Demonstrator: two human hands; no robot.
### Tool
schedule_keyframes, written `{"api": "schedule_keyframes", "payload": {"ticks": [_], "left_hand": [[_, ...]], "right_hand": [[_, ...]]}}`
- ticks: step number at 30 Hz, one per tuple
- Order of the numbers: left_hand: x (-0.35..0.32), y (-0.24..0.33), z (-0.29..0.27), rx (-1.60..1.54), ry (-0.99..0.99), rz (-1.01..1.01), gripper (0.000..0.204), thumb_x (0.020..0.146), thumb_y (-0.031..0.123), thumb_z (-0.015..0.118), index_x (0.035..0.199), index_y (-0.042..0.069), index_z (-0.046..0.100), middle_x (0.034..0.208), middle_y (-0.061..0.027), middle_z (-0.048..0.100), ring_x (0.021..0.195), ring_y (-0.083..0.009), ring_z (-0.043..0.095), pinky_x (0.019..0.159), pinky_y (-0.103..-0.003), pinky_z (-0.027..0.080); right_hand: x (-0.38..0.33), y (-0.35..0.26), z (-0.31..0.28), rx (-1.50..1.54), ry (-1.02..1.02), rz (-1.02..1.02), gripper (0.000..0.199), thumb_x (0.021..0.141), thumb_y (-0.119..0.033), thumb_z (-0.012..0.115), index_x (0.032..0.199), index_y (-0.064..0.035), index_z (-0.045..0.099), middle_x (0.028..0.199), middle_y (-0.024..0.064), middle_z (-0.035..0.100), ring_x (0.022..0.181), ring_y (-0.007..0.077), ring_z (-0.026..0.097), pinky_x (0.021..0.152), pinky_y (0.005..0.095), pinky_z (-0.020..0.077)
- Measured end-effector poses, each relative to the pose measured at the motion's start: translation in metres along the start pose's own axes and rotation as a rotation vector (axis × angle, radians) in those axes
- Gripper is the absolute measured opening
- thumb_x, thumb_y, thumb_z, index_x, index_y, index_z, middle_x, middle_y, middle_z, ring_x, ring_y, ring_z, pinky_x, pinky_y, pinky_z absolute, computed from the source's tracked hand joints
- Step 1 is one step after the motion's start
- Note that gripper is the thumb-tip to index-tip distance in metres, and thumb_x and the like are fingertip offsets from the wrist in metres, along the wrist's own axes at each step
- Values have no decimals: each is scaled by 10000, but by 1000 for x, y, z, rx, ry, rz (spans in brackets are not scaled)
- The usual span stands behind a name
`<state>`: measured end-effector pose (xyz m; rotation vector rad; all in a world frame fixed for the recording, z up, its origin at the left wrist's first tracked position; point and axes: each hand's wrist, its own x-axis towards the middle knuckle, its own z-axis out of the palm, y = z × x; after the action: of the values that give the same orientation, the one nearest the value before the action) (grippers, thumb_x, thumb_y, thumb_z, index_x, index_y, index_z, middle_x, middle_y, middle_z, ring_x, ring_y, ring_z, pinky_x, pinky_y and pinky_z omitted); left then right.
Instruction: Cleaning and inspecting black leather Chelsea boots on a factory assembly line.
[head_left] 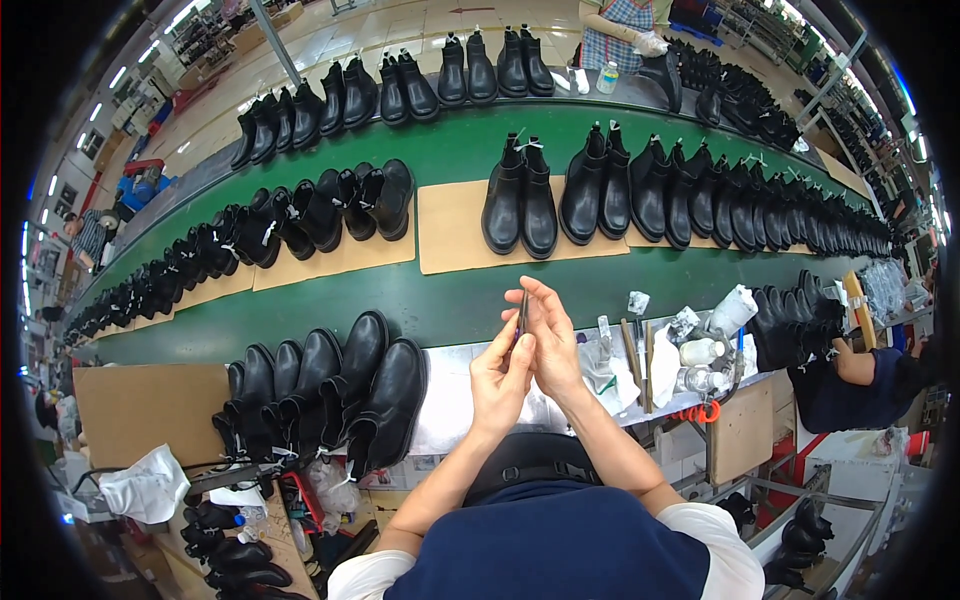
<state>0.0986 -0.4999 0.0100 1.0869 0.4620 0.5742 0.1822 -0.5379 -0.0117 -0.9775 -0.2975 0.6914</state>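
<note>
Just past the near edge of the bench, my two hands meet around a thin dark object (523, 312), seen edge-on; its kind is unclear. My left hand (496, 388) is closed on its lower part, thumb pointing up. My right hand (552, 345) is against its other side, the thumb near its lower end and the fingers curving up past its top. Left of my hands, black ankle boots (385, 400) lie in a group on the near bench. Beyond them, a pair of black boots (520, 205) stands on brown cardboard (450, 225).
A green conveyor belt (450, 305) crosses in front, with rows of boots. On the bench (447, 385) at right are bottles (702, 352), thin sticks (632, 350) and white cloth. A co-worker (625, 30) stands across the belt; another (870, 375) is at far right.
</note>
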Motion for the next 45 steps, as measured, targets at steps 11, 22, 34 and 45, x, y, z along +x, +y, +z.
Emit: {"api": "schedule_keyframes", "payload": {"ticks": [11,22,34,45], "left_hand": [[3,4,-9,-284,-97,-153,426,973,268,481,1327,33,453,646,20,466,448,-28,362,366,-174,265],[13,12,-23,-237,-71,-117,453,965,273,498,1329,10,437,681,21,480,475,-25,375,380,-168,267],[15,11,-24,-218,-64,-122,448,962,272,502,1319,6,447,674,23,481,473,-24,368,381,-166,263],[13,9,-24,-237,-42,-115,408,969,256,480,1285,-1,461,644,13,466,452,-33,367,373,-170,262]], "right_hand": [[2,-16,6,-286,78,-207,297,946,-201,541,1166,-4,502,1013,70,577,819,93,564,753,229,477],[5,-20,4,-473,167,-365,302,857,-138,655,1108,-5,553,952,68,613,785,116,581,726,254,475],[5,-22,-1,-500,175,-378,317,835,-98,670,1115,0,559,947,68,622,773,111,582,717,252,479],[23,-41,-27,1032,-48,267,440,975,-356,403,615,-115,326,597,-3,297,583,121,302,546,255,291]]}}
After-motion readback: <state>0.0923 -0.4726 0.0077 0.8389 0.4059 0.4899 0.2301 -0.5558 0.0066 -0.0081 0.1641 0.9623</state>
